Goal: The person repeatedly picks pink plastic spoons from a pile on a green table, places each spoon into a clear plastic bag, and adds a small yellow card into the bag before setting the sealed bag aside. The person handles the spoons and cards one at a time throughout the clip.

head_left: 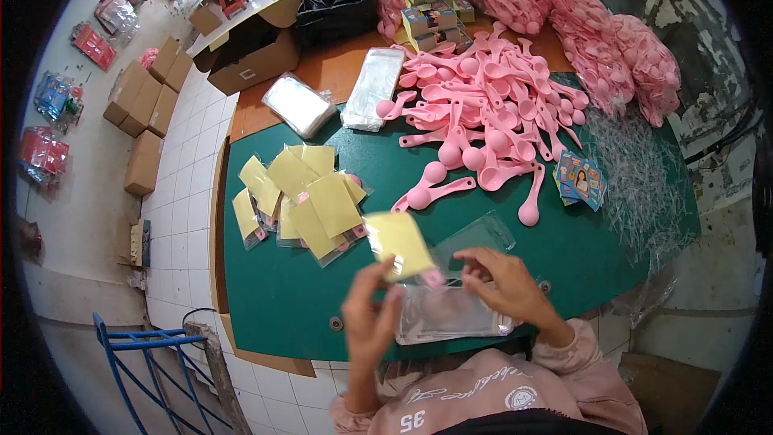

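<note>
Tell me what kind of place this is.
Probably a small packing workshop. A heap of loose pink plastic scoops covers the green table, finished yellow-carded packets pile up beside it, and cardboard boxes sit on the tiled floor.

A green table (298, 290) carries pink spoons (483, 113), packed yellow-card bags (306, 201) and clear sleeves (370, 89).

Upper left of the frame I see brown cardboard boxes (145, 117) on the white tiled floor (189, 185); lower left, a blue metal frame (141, 362).

Even soft light, fisheye-bent edges, blurry fingers (378, 278)
</note>
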Action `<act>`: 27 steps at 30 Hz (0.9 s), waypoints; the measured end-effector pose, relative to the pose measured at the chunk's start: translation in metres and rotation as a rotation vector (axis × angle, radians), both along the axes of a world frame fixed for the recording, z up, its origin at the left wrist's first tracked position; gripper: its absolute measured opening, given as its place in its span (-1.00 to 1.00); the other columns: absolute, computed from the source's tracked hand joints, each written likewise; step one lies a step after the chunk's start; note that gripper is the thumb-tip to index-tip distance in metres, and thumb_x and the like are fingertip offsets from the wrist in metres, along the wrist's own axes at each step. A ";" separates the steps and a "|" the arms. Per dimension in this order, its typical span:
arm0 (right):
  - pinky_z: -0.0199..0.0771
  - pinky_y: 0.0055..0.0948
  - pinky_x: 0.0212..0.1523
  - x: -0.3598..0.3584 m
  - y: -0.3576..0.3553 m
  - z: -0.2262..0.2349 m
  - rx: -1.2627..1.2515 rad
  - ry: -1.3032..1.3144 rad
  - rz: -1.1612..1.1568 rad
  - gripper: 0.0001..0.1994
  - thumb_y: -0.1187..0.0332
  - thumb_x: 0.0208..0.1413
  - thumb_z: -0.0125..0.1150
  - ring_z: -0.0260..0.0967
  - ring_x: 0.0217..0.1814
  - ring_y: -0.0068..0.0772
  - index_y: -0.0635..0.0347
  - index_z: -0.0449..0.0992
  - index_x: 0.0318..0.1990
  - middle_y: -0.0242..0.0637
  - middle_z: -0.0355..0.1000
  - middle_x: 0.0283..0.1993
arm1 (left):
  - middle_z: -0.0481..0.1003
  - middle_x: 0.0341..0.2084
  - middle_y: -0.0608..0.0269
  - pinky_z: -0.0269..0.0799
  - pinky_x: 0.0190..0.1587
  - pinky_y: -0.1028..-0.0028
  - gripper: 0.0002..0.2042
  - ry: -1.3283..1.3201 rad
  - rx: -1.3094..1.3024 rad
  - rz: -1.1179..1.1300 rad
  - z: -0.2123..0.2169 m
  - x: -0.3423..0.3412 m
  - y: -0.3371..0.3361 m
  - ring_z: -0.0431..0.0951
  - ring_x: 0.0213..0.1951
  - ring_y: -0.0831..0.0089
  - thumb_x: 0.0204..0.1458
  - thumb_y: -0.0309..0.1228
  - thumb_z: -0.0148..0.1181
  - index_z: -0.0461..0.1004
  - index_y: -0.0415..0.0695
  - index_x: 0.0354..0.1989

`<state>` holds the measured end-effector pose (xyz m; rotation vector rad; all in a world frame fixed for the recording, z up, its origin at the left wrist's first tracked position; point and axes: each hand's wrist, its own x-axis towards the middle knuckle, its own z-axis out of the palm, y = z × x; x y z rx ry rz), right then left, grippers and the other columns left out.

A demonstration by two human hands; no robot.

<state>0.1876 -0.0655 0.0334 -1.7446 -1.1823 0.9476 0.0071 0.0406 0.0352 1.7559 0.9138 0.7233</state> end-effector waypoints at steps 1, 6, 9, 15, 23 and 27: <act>0.44 -0.44 -0.31 0.004 0.012 -0.007 0.001 0.011 0.020 -0.74 0.51 -0.03 0.11 0.43 -0.32 -0.38 0.32 0.33 -0.15 -0.20 0.39 -0.32 | 0.42 -0.29 0.18 0.40 -0.43 0.61 -0.69 0.040 0.011 0.078 0.002 -0.011 0.016 0.42 -0.36 0.54 -0.08 -0.59 0.11 0.39 -0.20 -0.09; 0.24 -0.24 -0.03 0.057 0.063 -0.034 0.295 -0.724 0.037 -0.69 0.53 -0.13 0.12 0.23 -0.04 -0.12 0.22 0.35 -0.15 -0.15 0.29 -0.13 | 0.25 0.01 0.03 0.21 -0.03 0.10 -0.58 0.557 0.579 0.156 0.006 -0.023 0.095 0.27 -0.03 0.07 -0.07 -0.29 0.17 0.34 0.00 0.02; 0.21 -0.27 -0.06 0.059 0.078 -0.048 0.240 -0.886 0.041 -0.70 0.53 -0.15 0.12 0.22 -0.05 -0.18 0.19 0.35 -0.16 -0.21 0.30 -0.19 | 0.00 0.19 0.00 -0.13 0.07 -0.24 -0.42 0.869 0.807 0.066 -0.002 -0.004 0.124 -0.11 0.19 -0.14 -0.14 0.00 0.15 0.22 0.24 0.12; 0.21 -0.31 -0.14 0.050 0.081 -0.058 0.278 -0.989 0.071 -0.77 0.50 -0.17 0.02 0.23 -0.12 -0.28 0.16 0.40 -0.26 -0.31 0.31 -0.23 | -0.22 0.28 0.03 -0.43 0.06 -0.40 -0.19 0.997 0.609 0.057 -0.049 -0.014 0.184 -0.39 0.25 -0.21 -0.39 0.37 0.05 0.10 0.46 0.17; 0.22 -0.27 -0.16 0.046 0.079 -0.057 0.246 -1.055 0.011 -0.75 0.54 -0.17 0.12 0.23 -0.13 -0.26 0.18 0.42 -0.25 -0.29 0.31 -0.21 | -0.14 0.27 0.10 -0.21 0.09 -0.32 -0.22 0.818 0.683 0.155 -0.056 -0.060 0.231 -0.25 0.27 -0.09 -0.37 0.29 0.13 0.15 0.41 0.16; 0.22 -0.32 -0.15 0.048 0.079 -0.058 0.255 -1.099 0.011 -0.71 0.51 -0.22 0.12 0.23 -0.11 -0.27 0.16 0.41 -0.22 -0.31 0.31 -0.19 | -0.04 0.23 0.03 -0.06 0.21 0.01 -0.25 0.819 0.685 0.218 -0.057 -0.083 0.271 -0.15 0.25 -0.09 -0.34 0.18 0.21 0.21 0.33 0.14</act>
